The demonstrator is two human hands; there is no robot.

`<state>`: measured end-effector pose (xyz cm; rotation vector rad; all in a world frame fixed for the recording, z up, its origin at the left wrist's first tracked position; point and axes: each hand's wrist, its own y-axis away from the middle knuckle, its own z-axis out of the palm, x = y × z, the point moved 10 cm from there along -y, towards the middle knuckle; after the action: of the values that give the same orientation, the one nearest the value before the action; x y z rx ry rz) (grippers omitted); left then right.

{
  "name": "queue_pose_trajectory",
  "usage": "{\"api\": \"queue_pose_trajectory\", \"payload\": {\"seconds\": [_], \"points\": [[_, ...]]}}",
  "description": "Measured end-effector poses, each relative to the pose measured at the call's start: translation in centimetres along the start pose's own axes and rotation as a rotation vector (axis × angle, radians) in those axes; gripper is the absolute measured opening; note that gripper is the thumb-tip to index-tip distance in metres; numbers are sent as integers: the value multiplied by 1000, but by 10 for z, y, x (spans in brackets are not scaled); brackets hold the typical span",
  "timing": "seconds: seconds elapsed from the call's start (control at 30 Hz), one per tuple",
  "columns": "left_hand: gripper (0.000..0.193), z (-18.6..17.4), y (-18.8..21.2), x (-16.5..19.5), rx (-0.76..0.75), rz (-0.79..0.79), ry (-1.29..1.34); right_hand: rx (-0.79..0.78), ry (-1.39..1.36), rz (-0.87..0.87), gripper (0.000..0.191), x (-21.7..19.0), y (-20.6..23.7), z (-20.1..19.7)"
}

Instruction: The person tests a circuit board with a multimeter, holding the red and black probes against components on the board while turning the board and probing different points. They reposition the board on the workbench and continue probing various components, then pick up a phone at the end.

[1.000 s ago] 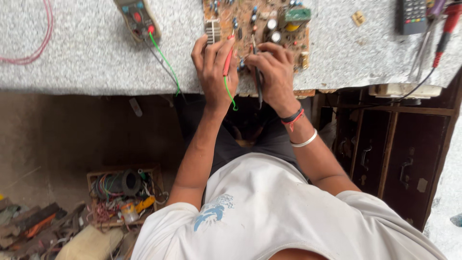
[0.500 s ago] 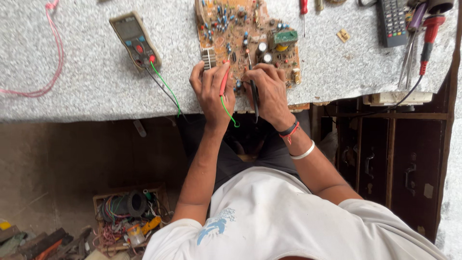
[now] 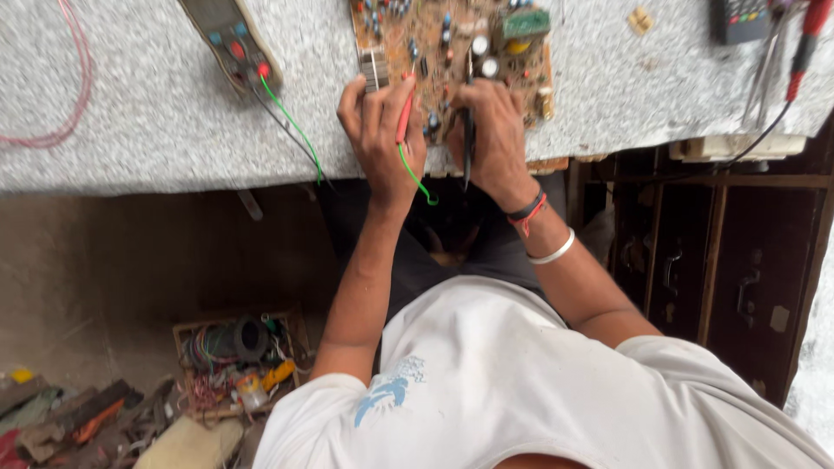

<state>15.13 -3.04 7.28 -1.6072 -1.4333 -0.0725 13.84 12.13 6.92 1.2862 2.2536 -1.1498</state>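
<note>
A brown circuit board [image 3: 452, 39] crowded with components lies on the speckled grey worktop [image 3: 156, 113]. My left hand [image 3: 380, 130] grips a red test probe [image 3: 404, 108] with a green lead, its tip on the board. My right hand [image 3: 497, 135] holds a black test probe [image 3: 469, 130] upright against the board. A meter [image 3: 228, 39] with coloured buttons lies to the left, green and black leads running from it toward my hands.
A remote-like device [image 3: 738, 17] and red-handled tools [image 3: 804, 43] lie at the top right. A pink wire [image 3: 78, 87] loops at the left. Dark wooden drawers [image 3: 695, 269] stand to the right. On the floor sits a box of wire spools [image 3: 234, 356] amid scrap.
The view has shifted, so the board and meter sit higher in frame. Both hands stay on the board with their probes, barely moving.
</note>
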Motion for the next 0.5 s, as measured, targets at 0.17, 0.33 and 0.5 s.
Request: {"api": "queue_pose_trajectory", "payload": {"seconds": [0.17,0.33,0.5], "points": [[25,9,2,-6,9,12,-7,36,-19,-74,35,-2,1,-2],[26,15,3,-9,-6,10,-31,8,35,-52,35,0,-2,1],[26,15,4,-11,15,4,-32,-8,-10,-62,28,0,-6,1]]}}
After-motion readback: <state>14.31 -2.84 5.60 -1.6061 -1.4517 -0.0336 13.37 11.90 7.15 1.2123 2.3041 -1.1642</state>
